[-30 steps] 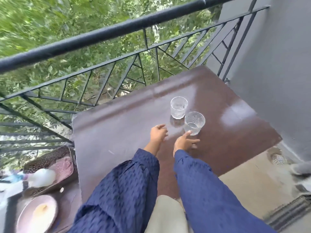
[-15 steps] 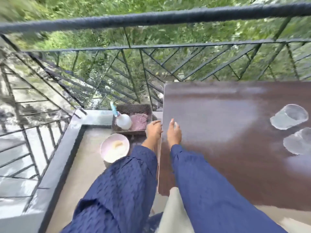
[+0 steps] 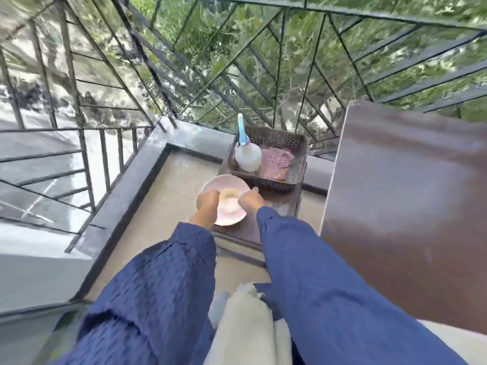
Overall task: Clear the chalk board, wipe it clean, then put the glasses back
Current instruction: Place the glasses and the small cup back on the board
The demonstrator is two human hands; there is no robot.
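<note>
Bowl (image 3: 227,180): left hand (image 3: 208,204) curled on its left rim; right hand (image 3: 251,202) at right rim, hold unclear. Board (image 3: 395,193): right of bowl. Glasses: unseen. Risk: one-sided lift could tip bowl, spilling contents.

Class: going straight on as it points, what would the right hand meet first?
The right hand is at the rim of the pink bowl; beyond that, probably the near wall of the basket, below the spray bottle. Depth unclear.

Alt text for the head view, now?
Left hand and right hand at opposite rims of a pink bowl; grip blurred. Behind it, a basket holds a spray bottle and pink cloth; brown board at right.
</note>
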